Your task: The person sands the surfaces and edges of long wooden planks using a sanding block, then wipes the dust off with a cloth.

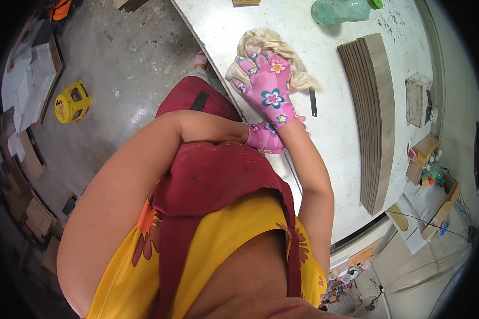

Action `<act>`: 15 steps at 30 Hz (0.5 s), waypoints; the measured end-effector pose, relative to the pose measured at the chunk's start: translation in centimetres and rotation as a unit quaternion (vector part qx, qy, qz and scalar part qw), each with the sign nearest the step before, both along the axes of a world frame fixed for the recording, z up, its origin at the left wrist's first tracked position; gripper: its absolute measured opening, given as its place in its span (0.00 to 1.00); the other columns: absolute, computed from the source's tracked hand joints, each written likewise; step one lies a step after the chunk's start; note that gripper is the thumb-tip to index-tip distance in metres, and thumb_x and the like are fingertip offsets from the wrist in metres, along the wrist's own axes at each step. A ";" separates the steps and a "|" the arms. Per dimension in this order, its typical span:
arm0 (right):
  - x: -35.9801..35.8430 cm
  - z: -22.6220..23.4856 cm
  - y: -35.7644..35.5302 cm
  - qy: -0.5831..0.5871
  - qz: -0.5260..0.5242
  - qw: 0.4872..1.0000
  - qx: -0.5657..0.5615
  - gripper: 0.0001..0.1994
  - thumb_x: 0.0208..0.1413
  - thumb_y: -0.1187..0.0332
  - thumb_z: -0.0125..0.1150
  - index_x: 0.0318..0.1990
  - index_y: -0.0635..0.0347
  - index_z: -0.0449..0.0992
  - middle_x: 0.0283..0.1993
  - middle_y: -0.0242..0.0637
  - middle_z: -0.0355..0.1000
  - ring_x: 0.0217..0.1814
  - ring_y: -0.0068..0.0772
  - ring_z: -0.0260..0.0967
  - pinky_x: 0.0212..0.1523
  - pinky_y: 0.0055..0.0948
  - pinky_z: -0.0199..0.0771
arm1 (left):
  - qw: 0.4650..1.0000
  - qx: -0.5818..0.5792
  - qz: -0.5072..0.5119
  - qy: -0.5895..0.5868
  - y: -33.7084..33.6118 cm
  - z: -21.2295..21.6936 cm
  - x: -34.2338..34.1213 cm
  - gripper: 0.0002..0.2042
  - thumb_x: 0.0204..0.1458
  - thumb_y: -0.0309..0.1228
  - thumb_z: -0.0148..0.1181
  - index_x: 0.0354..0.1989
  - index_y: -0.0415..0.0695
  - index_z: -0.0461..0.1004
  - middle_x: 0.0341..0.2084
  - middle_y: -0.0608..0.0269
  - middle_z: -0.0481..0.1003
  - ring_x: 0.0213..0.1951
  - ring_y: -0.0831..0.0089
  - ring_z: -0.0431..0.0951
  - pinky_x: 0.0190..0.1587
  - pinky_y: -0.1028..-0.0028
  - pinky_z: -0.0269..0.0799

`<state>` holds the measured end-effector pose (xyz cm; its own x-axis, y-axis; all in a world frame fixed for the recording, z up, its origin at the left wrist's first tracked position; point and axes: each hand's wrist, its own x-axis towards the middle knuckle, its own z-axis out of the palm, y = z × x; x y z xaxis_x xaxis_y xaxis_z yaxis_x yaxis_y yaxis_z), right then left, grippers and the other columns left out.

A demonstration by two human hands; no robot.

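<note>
On the white tabletop (324, 143), a crumpled beige cloth (266, 40) is bunched under my right hand (271, 90). That hand wears a pink glove with flower prints, and its fingers are bent over the cloth, gripping it. My left hand (264, 138), in a matching glove, lies across my body at the table edge. It passes beneath my right wrist, which hides most of its fingers. Beside the cloth lies a thin dark metal strip (313, 102), partly covered by it.
A long stack of brown strips (367, 122) lies on the table to the right. Farther back stands a greenish plastic bottle (338, 11) with a green cap. A small box-like block (419, 101) sits near the right edge. On the floor at left is a yellow stool (73, 102).
</note>
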<state>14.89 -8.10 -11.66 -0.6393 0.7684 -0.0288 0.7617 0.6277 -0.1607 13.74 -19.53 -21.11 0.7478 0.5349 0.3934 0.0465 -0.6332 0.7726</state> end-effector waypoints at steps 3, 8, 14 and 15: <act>-0.4 -0.7 0.8 0.035 -0.054 0.997 -0.043 0.20 0.52 0.46 0.55 0.47 0.44 0.77 0.53 0.39 0.71 0.56 0.45 0.66 0.54 0.46 0.62 | 0.998 -0.041 -0.035 0.021 1.5 3.7 -1.1 0.25 0.47 0.33 0.53 0.56 0.45 0.64 0.56 0.54 0.65 0.58 0.54 0.62 0.63 0.58 0.55; 1.2 -3.1 4.9 0.128 -0.118 0.983 -0.056 0.16 0.52 0.49 0.55 0.41 0.47 0.77 0.44 0.40 0.73 0.43 0.41 0.73 0.43 0.44 0.70 | 0.995 -0.081 -0.046 0.034 3.0 6.1 -2.0 0.23 0.49 0.35 0.49 0.56 0.45 0.65 0.58 0.52 0.63 0.61 0.51 0.60 0.65 0.55 0.54; 4.1 3.8 7.8 0.116 -0.222 0.967 -0.055 0.18 0.55 0.51 0.54 0.47 0.49 0.77 0.47 0.37 0.74 0.50 0.38 0.72 0.48 0.34 0.72 | 0.982 0.150 -0.036 0.110 3.2 5.1 -0.3 0.26 0.41 0.32 0.51 0.55 0.49 0.67 0.59 0.55 0.62 0.63 0.58 0.59 0.67 0.58 0.52; 4.1 3.2 7.4 0.164 -0.166 0.972 -0.042 0.19 0.54 0.49 0.54 0.46 0.49 0.77 0.47 0.37 0.75 0.50 0.37 0.72 0.47 0.32 0.72 | 0.987 0.127 -0.041 0.092 3.1 5.0 -0.3 0.25 0.43 0.32 0.50 0.55 0.47 0.66 0.61 0.55 0.61 0.64 0.56 0.57 0.68 0.59 0.50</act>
<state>19.02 -0.69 -8.44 -0.3425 0.9374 0.0635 0.8191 0.3310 -0.4686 13.40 -16.42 -16.11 0.8560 0.3709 0.3601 0.1122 -0.8133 0.5709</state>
